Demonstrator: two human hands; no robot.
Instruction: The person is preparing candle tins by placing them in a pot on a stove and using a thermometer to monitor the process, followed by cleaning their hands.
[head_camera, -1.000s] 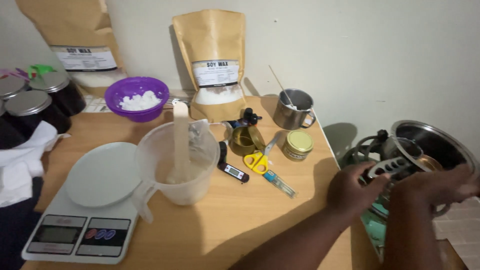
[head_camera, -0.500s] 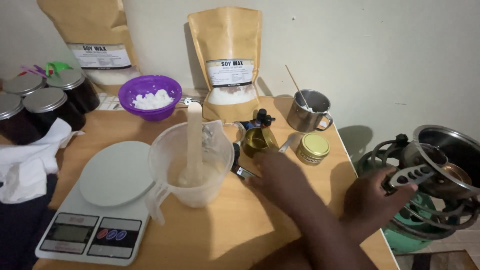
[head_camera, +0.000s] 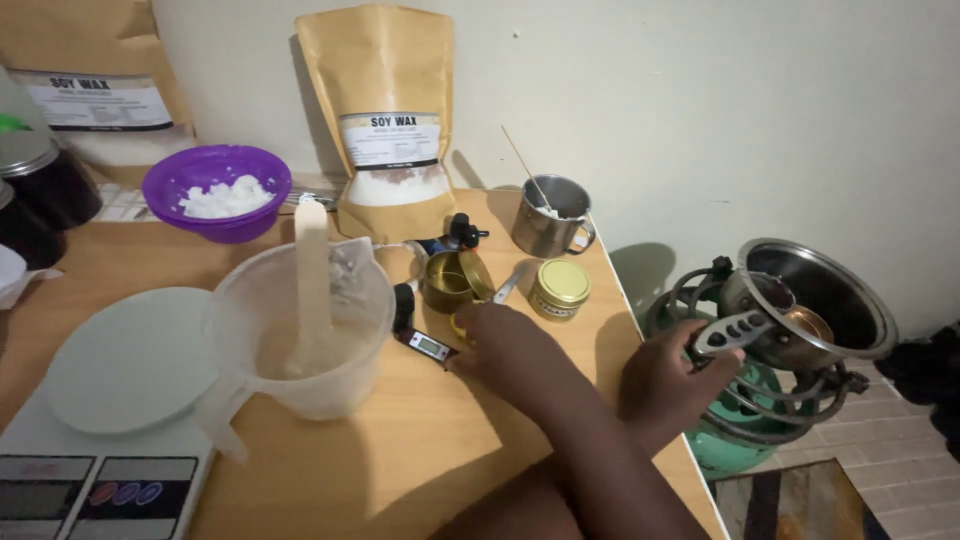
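- Head view, right side of frame: left hand (head_camera: 668, 385) is closed around the flat slotted handle (head_camera: 735, 330) of a small metal pot (head_camera: 765, 300), thumb on top. The grip likely steadies the pot on its perch.
- The small pot sits inside the rim of a wider shiny steel pan (head_camera: 840, 300), both on the wire ring of a green gas stove (head_camera: 730, 445) that stands beside the table, lower than the tabletop.
- Centre of frame: right hand (head_camera: 505, 345) lies palm-down on the wooden table (head_camera: 400, 450), its arm crossing over the left forearm. The fingers are turned away, so I cannot tell if they are spread or closed on anything; a sliver of yellow plastic shows at the fingertips.
- Just left of that hand is a slim black digital thermometer (head_camera: 428, 345), lying flat and close enough to be touching or nearly so.
- Behind it are an open gold tin (head_camera: 450, 282), glossy inside, and a closed gold tin (head_camera: 560, 288) – both round and low.
- Upper centre: a steel mug (head_camera: 548, 230) with a thin stick leaning in it.
- Left of centre: a translucent plastic jug (head_camera: 300, 340), cloudy-walled, with a flat wooden stirrer (head_camera: 313, 270) standing in pale contents.
- Lower left: a white kitchen scale (head_camera: 110, 400) with a round smooth plate.
- Upper left: a purple bowl (head_camera: 215, 190) of white flakes, and a brown paper pouch (head_camera: 385, 120) propped upright against the wall.
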